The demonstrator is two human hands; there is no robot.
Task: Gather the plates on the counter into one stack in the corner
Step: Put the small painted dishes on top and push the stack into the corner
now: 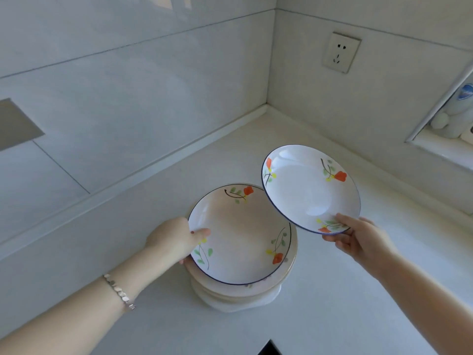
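Bare forearms reach in from the bottom edge, the left one wearing a silver bracelet (119, 292) at the wrist; the left hand (176, 239) pinches the near-left rim of the top plate (240, 239), thumb lying on the inside of the rim beside a painted sprig and the fingers tucked underneath, so the plate extends away from the grip to the right; this plate faces up, roughly level, sitting on the stack (238, 293) of pale plates below it, whose rims show along the near and right sides; the lowest piece of the stack is plain white and rests on the white counter (332, 303); the right hand (358, 237) pinches the near rim of a second plate (307, 188), thumb on top over a red flower and fingers curled beneath, the plate reaching up and away from the grip toward the corner; that plate is held in the air, tilted with its hollow facing the camera, and its lower left edge overlaps the far right rim of the top plate, though whether they touch cannot be told; both plates are white with a thin blue rim line and red-and-yellow flowers, and both are empty; the stack stands short of the corner (266, 108) where the two tiled walls meet; a wall socket (340, 52) sits on the right wall, and a recessed niche (448, 129) at the far right holds a few pale items.
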